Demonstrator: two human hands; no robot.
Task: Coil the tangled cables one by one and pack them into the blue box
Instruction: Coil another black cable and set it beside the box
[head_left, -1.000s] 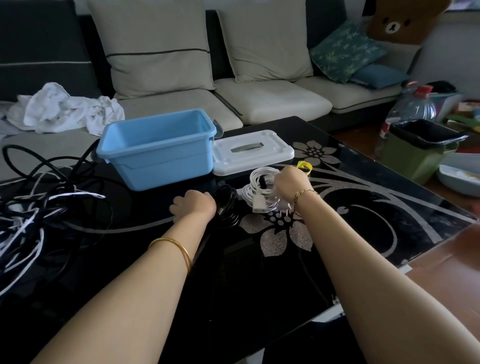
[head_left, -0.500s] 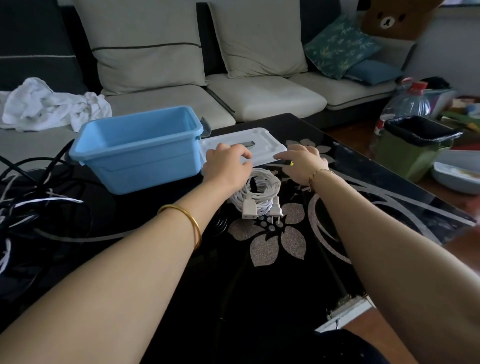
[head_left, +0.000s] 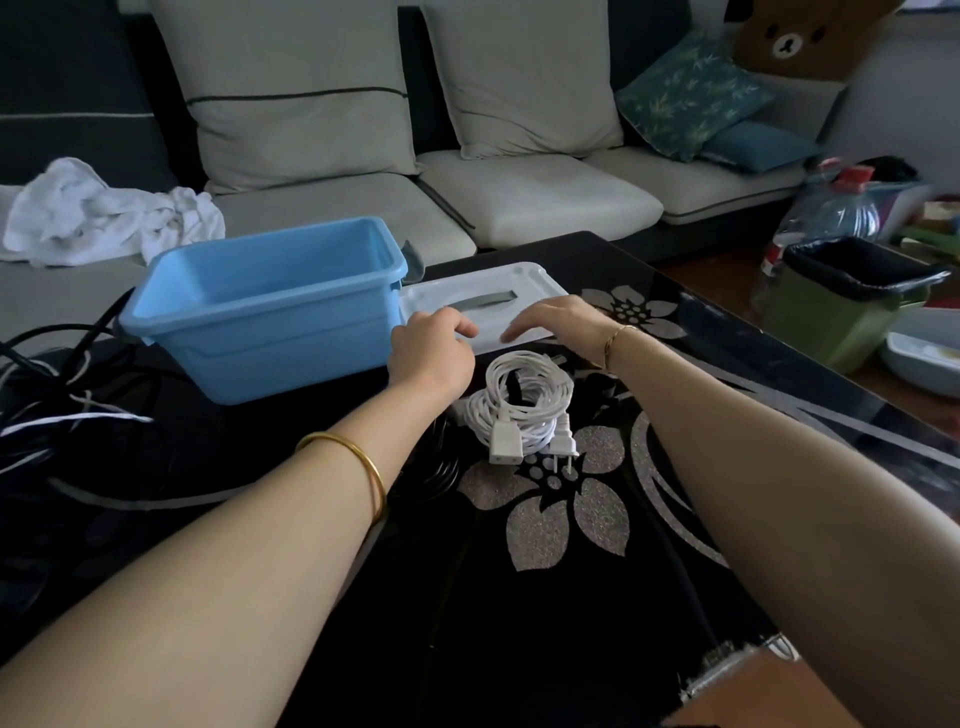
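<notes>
Now | left hand curled at white lid, grasp unclear | right hand flat on it

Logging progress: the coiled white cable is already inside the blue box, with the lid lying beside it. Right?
Not quite. The head view shows the coiled white cable on the table, outside the blue box; the lid does lie beside the box.

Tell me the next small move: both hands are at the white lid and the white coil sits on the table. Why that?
Probably bring the right hand to the white coil, lift it whole and set it in the blue box. The coil looks fully wound, the box stands open and looks empty, and the white lid lies beside it.
</notes>
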